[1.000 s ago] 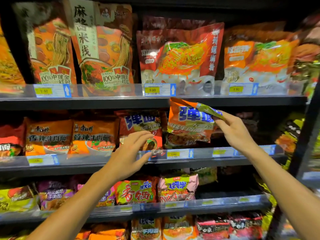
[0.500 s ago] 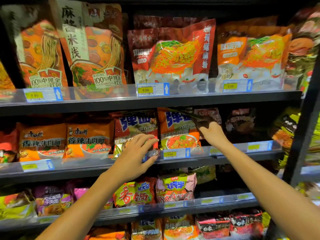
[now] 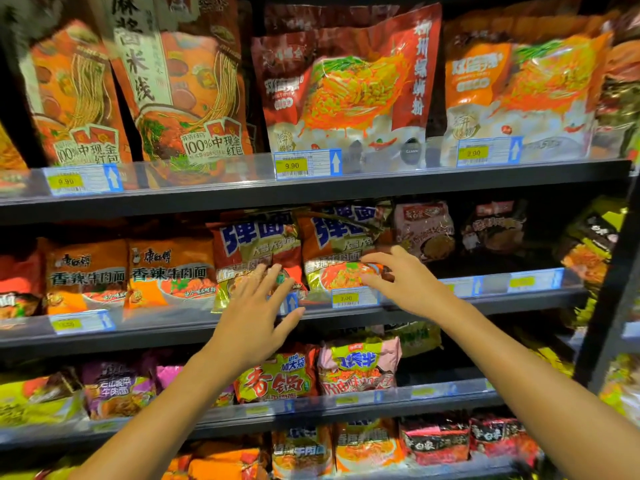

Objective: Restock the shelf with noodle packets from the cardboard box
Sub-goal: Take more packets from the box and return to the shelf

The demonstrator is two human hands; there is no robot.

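Observation:
An orange noodle packet with blue characters (image 3: 337,247) stands upright on the middle shelf (image 3: 512,304), beside a matching packet (image 3: 254,244) to its left. My right hand (image 3: 403,280) hovers in front of the right packet's lower corner with fingers spread and holds nothing. My left hand (image 3: 254,318) is spread flat before the left packet, its fingertips at the packet's lower edge. The cardboard box is out of view.
Large noodle bags (image 3: 346,84) fill the top shelf behind price tags (image 3: 306,164). Orange beef noodle packets (image 3: 171,271) sit left on the middle shelf, darker packets (image 3: 424,228) to the right. Lower shelves (image 3: 381,405) hold more packets. A dark upright post (image 3: 609,299) stands at right.
My right hand carried the orange packet down onto the middle shelf, stood it there and let go. It has drawn back slightly with fingers spread. My left hand opened wider.

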